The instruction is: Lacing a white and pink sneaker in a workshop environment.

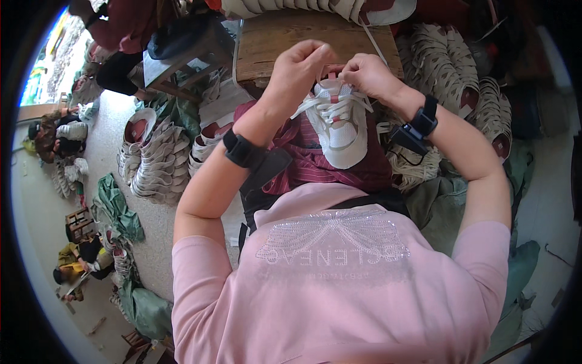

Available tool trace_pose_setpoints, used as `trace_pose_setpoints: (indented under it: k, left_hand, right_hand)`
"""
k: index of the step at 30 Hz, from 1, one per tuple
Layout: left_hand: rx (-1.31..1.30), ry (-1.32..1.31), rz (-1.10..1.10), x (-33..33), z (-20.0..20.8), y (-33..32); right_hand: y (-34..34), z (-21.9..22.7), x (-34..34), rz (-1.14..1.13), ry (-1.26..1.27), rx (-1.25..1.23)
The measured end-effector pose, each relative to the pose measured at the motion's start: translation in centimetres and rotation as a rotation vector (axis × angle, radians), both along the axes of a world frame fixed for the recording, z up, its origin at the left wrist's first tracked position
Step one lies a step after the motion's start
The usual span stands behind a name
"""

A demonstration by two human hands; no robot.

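A white sneaker [344, 141] with pinkish-red trim lies on the dark red striped cloth [291, 139] over my lap, its toe pointing toward me. White lace [334, 111] runs criss-cross over its tongue, and loose ends spread to both sides. Above the shoe's collar, on the left, my left hand [301, 65] is closed in a pinch, with a strand of lace at its fingertips. My right hand [371, 77] pinches at the right side of the collar, by the upper eyelets; a lace seems to be between its fingers, though they partly cover it.
Just beyond the shoe stands a wooden bench [297, 39] with stacked shoe uppers [291, 6] on it. More stacks of uppers lie on the floor at left [160, 164] and right [445, 67]. A stool [182, 64] and green sacks [118, 206] are at left, where other people sit.
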State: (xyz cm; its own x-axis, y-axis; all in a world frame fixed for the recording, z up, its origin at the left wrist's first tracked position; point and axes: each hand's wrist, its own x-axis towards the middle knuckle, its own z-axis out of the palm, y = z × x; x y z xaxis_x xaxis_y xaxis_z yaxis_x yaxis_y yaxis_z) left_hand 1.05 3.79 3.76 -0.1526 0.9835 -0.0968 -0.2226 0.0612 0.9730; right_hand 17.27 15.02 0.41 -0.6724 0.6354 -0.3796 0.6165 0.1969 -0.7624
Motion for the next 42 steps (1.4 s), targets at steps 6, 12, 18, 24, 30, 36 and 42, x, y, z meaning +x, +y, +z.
trace_pose_setpoints:
  k: [6,12,18,24,30,36,42]
  left_hand:
    - [-0.032,-0.184,-0.252,1.1,-2.8,-0.7]
    - [-0.123,-0.281,-0.284,2.5,-1.7,-1.3]
    - [0.39,-0.431,-0.263,-2.4,9.0,-1.9]
    - [0.406,-0.229,0.087,-3.3,7.4,-1.5]
    - [0.421,-0.255,0.042,-2.6,5.5,-0.9]
    - [0.352,-0.225,0.248,-4.5,3.5,-2.2]
    - [0.401,-0.271,0.205,-3.0,4.9,-2.4]
  right_hand:
    - [-1.6,3.4,-0.5,-0.145,0.589,0.053]
    - [-0.2,-0.9,0.8,-0.055,0.513,-0.361]
    - [-1.1,-2.7,1.6,0.026,0.479,-0.195]
    - [-2.8,1.6,2.1,0.035,0.632,-0.119]
    - [-6.9,3.1,-1.2,0.068,0.624,-0.017]
    - [-5.8,4.4,-2.2,0.179,0.594,-0.112]
    - [-8.6,2.6,-3.9,0.151,0.582,0.722]
